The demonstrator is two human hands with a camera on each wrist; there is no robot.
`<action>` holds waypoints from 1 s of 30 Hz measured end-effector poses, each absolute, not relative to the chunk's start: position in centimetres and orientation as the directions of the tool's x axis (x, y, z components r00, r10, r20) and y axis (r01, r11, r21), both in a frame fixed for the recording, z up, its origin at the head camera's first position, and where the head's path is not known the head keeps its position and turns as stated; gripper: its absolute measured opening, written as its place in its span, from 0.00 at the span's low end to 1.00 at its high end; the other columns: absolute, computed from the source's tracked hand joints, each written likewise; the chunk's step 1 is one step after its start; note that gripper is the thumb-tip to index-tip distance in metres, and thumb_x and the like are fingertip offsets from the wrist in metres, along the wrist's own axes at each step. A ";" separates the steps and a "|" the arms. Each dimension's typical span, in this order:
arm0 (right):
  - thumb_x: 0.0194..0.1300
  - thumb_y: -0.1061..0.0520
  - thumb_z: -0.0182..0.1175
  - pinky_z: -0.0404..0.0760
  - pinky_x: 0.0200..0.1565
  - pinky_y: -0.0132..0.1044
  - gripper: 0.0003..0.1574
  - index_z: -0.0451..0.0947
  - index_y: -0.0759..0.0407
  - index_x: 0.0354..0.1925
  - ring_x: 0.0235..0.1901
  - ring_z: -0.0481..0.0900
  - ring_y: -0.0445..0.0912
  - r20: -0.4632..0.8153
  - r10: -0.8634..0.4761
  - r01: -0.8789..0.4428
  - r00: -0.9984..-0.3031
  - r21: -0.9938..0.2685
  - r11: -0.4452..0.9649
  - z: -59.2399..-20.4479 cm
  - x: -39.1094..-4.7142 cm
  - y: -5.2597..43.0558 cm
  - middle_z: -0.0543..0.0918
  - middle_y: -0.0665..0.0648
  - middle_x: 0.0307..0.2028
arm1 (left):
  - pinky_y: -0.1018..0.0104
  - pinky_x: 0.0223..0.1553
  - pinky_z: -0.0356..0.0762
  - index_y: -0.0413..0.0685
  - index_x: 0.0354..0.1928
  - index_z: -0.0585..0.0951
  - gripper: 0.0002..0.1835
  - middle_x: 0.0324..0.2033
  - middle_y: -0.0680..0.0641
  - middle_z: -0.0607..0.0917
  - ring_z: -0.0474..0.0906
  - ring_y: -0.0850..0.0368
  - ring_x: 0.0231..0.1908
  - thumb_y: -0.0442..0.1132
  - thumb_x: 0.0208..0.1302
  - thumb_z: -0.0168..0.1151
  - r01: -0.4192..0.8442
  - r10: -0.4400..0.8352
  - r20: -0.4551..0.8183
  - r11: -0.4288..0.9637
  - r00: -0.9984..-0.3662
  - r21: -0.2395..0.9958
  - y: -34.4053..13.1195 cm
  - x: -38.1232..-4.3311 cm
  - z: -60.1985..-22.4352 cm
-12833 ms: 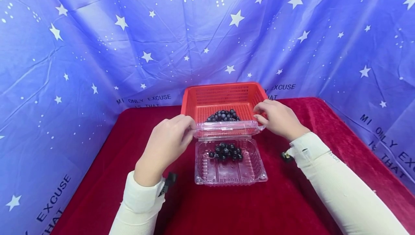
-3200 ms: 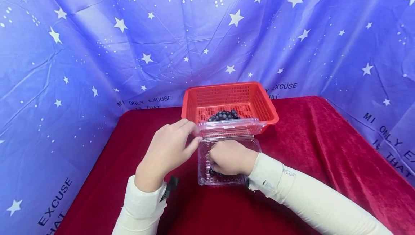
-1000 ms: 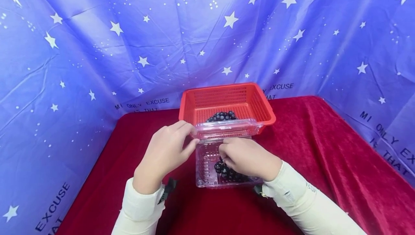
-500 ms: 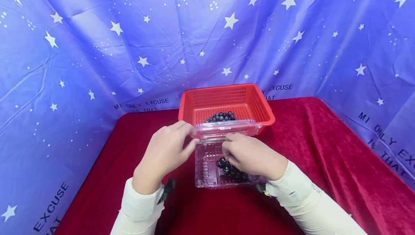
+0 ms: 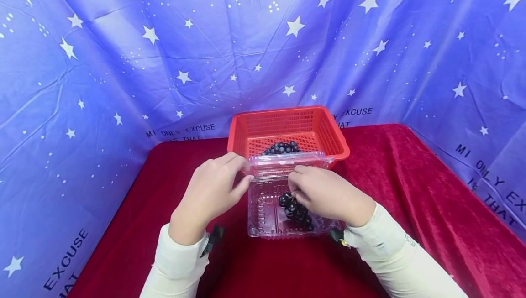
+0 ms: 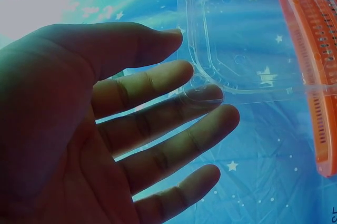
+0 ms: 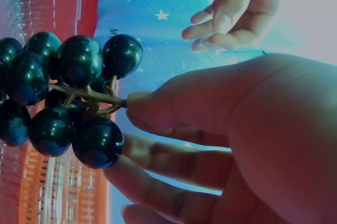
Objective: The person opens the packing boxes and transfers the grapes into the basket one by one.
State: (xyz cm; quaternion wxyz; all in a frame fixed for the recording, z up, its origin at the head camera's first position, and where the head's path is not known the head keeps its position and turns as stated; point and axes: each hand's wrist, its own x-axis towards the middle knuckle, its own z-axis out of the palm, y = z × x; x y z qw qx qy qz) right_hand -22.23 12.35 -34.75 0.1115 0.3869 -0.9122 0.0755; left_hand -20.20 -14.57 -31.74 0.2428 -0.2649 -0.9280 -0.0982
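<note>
My right hand [image 5: 328, 193] pinches the stem of a bunch of dark grapes [image 7: 79, 60] between thumb and fingers, as the right wrist view shows. In the head view this bunch [image 5: 297, 216] hangs down into the base of a clear plastic clamshell box [image 5: 263, 225]; whether its lowest grapes touch the bottom I cannot tell. My left hand [image 5: 211, 193] is at the left end of the raised clear lid [image 5: 287, 159]. The left wrist view shows its fingers fairly straight, with fingertips touching the lid's corner [image 6: 210, 79]; one fingertip is seen through the plastic.
Behind the box stands a red slotted basket [image 5: 337, 138], holding more dark grapes [image 5: 281, 147]; the lid partly covers them. A red velvet cloth [image 5: 382, 165] covers the table. A blue star-printed curtain [image 5: 230, 38] closes off the back and sides.
Over the last second my right hand has moved right and slightly back with the grapes, which now hang more lengthwise below it. My left hand has stayed at the lid.
</note>
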 end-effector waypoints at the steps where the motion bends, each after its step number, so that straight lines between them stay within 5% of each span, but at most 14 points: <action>1: 0.59 0.62 0.66 0.77 0.35 0.34 0.13 0.72 0.46 0.30 0.30 0.71 0.38 0.259 -0.683 -0.717 -0.683 -0.055 0.695 -34.7 -22.2 12.4 0.71 0.44 0.29 | 0.63 0.33 0.81 0.56 0.38 0.83 0.06 0.38 0.56 0.87 0.79 0.60 0.27 0.46 0.63 0.71 0.540 0.444 0.504 0.840 -0.741 0.053 -14.6 -20.2 -31.7; 30: 0.66 0.60 0.64 0.75 0.35 0.35 0.12 0.71 0.47 0.32 0.26 0.68 0.35 0.284 -0.614 -0.667 -0.736 -0.152 0.729 -32.3 -21.4 14.7 0.71 0.41 0.26 | 0.63 0.32 0.80 0.53 0.39 0.84 0.08 0.37 0.55 0.87 0.80 0.60 0.28 0.45 0.62 0.72 0.553 0.437 0.547 0.832 -0.714 0.057 -14.5 -20.2 -31.7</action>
